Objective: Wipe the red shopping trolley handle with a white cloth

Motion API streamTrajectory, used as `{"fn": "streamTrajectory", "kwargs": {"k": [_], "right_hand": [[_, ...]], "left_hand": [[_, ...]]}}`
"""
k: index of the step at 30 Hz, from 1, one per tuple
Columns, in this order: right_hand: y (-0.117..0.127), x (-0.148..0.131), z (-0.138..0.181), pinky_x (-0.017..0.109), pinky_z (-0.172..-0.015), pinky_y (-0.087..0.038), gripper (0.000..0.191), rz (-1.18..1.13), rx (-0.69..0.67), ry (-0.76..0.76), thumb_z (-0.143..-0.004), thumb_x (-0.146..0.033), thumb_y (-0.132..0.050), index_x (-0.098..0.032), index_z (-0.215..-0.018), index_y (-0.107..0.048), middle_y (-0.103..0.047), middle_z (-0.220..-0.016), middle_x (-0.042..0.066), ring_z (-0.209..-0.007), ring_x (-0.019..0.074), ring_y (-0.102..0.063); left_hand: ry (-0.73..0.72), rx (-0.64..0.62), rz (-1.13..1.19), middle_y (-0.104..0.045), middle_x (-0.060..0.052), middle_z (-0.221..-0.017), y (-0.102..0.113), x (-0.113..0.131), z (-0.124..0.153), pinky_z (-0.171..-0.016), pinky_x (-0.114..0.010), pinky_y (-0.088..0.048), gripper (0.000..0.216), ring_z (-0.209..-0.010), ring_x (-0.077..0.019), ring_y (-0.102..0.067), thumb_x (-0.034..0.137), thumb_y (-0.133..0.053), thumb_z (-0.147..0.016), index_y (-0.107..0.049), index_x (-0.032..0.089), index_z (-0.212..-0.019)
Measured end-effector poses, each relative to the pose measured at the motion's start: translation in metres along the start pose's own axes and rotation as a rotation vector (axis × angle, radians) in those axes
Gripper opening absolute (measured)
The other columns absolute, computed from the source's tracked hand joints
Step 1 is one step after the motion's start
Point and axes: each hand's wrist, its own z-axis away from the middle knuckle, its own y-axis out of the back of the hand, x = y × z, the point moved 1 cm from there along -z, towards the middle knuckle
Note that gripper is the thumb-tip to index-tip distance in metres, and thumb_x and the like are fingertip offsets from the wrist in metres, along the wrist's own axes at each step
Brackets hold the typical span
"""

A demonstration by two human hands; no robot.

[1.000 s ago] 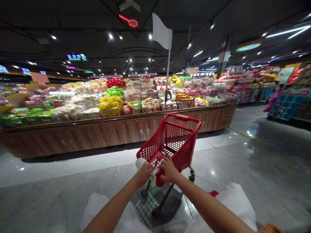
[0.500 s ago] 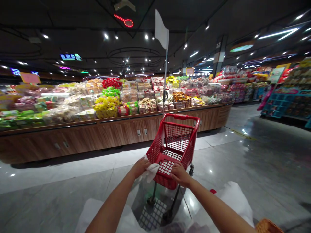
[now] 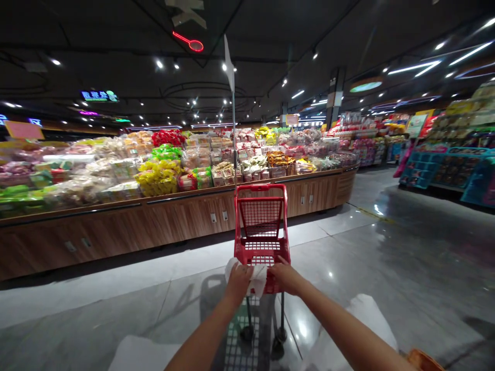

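Observation:
A small red plastic shopping cart [image 3: 261,211] with meshed sides stands straight in front of me, a thin pole with a white flag [image 3: 229,64] rising from its left side. My left hand [image 3: 238,282] is closed on a thin, crumpled white cloth [image 3: 258,281] at the left part of the cart's near edge. The cloth sticks out on both sides of that hand. My right hand [image 3: 285,275] rests at the right part of the same edge, fingers curled over the rim. Through the mesh, the basket shows no goods.
Beyond the cart runs a long wooden display counter [image 3: 185,219] heaped with bagged snacks [image 3: 160,175]. Blue display racks [image 3: 421,165] stand at the right. Grey glossy floor [image 3: 348,257] lies around the cart, and part of an orange basket [image 3: 423,359] shows at lower right.
The cart has turned to face me more squarely and sits farther left in view. My left hand, with the cloth, has moved right along the near edge, closer to my right hand.

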Motion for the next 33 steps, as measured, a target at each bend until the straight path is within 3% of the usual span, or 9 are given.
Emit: {"fn": "streamTrajectory", "kwargs": {"k": [4, 9, 12, 15, 20, 24, 27, 30, 33], "right_hand": [[-0.025, -0.02, -0.008, 0.039, -0.097, -0.028, 0.03, -0.044, 0.104, -0.21, -0.071, -0.017, -0.054, -0.014, -0.1, -0.062, -0.065, -0.102, 0.011, -0.101, 0.0251, -0.055], [-0.021, -0.011, 0.002, 0.036, -0.094, -0.029, 0.031, -0.125, 0.142, -0.163, -0.062, -0.016, -0.054, -0.018, -0.093, -0.059, -0.064, -0.098, 0.006, -0.099, 0.0229, -0.053], [-0.016, -0.011, 0.01, 0.035, -0.091, -0.029, 0.028, -0.144, 0.16, -0.136, -0.06, -0.017, -0.053, -0.019, -0.087, -0.059, -0.063, -0.093, 0.005, -0.094, 0.0225, -0.054], [-0.013, -0.014, 0.013, 0.036, -0.09, -0.03, 0.025, -0.153, 0.159, -0.108, -0.06, -0.018, -0.052, -0.019, -0.084, -0.059, -0.063, -0.09, 0.005, -0.091, 0.0223, -0.054], [-0.006, -0.006, 0.008, 0.036, -0.092, -0.03, 0.018, -0.09, 0.11, -0.14, -0.064, -0.02, -0.054, -0.019, -0.08, -0.062, -0.065, -0.089, 0.005, -0.092, 0.0228, -0.053], [0.0, -0.005, 0.0, 0.043, -0.105, -0.019, 0.019, 0.026, 0.111, -0.279, -0.068, -0.02, -0.058, -0.019, -0.085, -0.067, -0.065, -0.099, 0.01, -0.104, 0.0268, -0.051], [-0.004, -0.019, 0.0, 0.046, -0.109, -0.014, 0.025, 0.009, 0.078, -0.228, -0.069, -0.023, -0.062, -0.018, -0.094, -0.067, -0.065, -0.103, 0.011, -0.108, 0.0273, -0.051], [-0.007, -0.032, 0.002, 0.04, -0.108, -0.019, 0.028, -0.043, 0.088, -0.153, -0.074, -0.035, -0.064, -0.018, -0.096, -0.067, -0.065, -0.1, 0.008, -0.103, 0.0234, -0.053], [-0.002, -0.029, 0.004, 0.038, -0.106, -0.025, 0.038, -0.04, 0.108, -0.191, -0.084, -0.052, -0.054, -0.017, -0.088, -0.069, -0.065, -0.095, 0.008, -0.098, 0.0217, -0.054]], "left_hand": [[-0.204, -0.021, 0.045, -0.063, -0.008, -0.119, 0.003, -0.01, 0.009, -0.107, -0.049, -0.038, 0.046, -0.111, -0.0207, -0.057, 0.007, -0.041, -0.087, -0.047, 0.021, -0.131], [-0.465, -0.117, 0.136, -0.056, -0.007, -0.132, 0.037, -0.058, 0.015, -0.111, -0.04, -0.035, 0.046, -0.125, -0.0176, -0.048, 0.009, -0.04, -0.091, -0.045, 0.025, -0.133], [-0.374, -0.162, 0.161, -0.055, -0.006, -0.134, 0.051, -0.075, 0.006, -0.111, -0.042, -0.034, 0.041, -0.127, -0.0182, -0.046, 0.008, -0.04, -0.091, -0.053, 0.025, -0.126], [-0.106, -0.085, 0.169, -0.056, -0.008, -0.133, 0.049, -0.079, -0.001, -0.112, -0.052, -0.03, 0.039, -0.13, -0.0229, -0.043, 0.005, -0.04, -0.088, -0.059, 0.022, -0.118], [0.147, 0.091, 0.278, -0.053, -0.008, -0.135, 0.025, -0.047, 0.018, -0.111, -0.049, -0.036, 0.039, -0.137, -0.0247, -0.034, 0.002, -0.041, -0.084, -0.061, 0.02, -0.111], [0.047, 0.092, 0.284, -0.053, -0.006, -0.134, 0.012, 0.004, 0.031, -0.111, -0.048, -0.036, 0.04, -0.14, -0.0235, -0.028, 0.005, -0.039, -0.086, -0.06, 0.023, -0.115], [-0.095, 0.001, 0.207, -0.054, -0.005, -0.135, 0.014, 0.019, 0.022, -0.115, -0.054, -0.023, 0.046, -0.138, -0.0229, -0.033, 0.005, -0.041, -0.086, -0.055, 0.027, -0.124], [-0.193, -0.114, 0.117, -0.054, -0.006, -0.134, 0.031, -0.009, 0.004, -0.115, -0.057, -0.017, 0.053, -0.13, -0.0222, -0.042, 0.005, -0.045, -0.083, -0.051, 0.03, -0.129], [-0.044, -0.127, -0.007, -0.056, -0.009, -0.13, 0.058, -0.07, -0.007, -0.111, -0.055, -0.025, 0.055, -0.126, -0.0247, -0.046, 0.004, -0.046, -0.079, -0.053, 0.027, -0.128]]}}
